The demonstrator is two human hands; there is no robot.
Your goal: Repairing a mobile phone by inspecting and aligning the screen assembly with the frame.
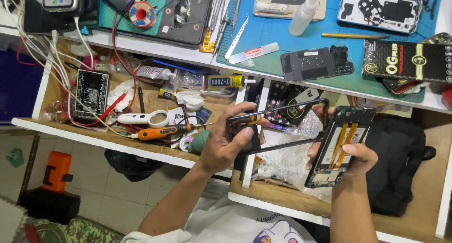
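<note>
Black plastic phone frame [278, 125] is pinched at its left end by the left hand [226, 141], thumb pressed on top. An opened phone body [340, 146] with orange ribbon cables is clasped by the right hand [358, 160], fingers curled round its edges, above an open drawer [282, 196] below the table's front edge.

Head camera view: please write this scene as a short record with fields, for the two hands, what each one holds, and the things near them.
left hand: the left hand holds a thin black phone frame by its end
right hand: the right hand grips an opened phone, orange flex cables facing up
relation: frame and phone are side by side, over an open drawer
under the hands: bubble wrap
left drawer: orange-handled screwdriver, glue tube
bench top: blue mat with a white squeeze bottle
</note>
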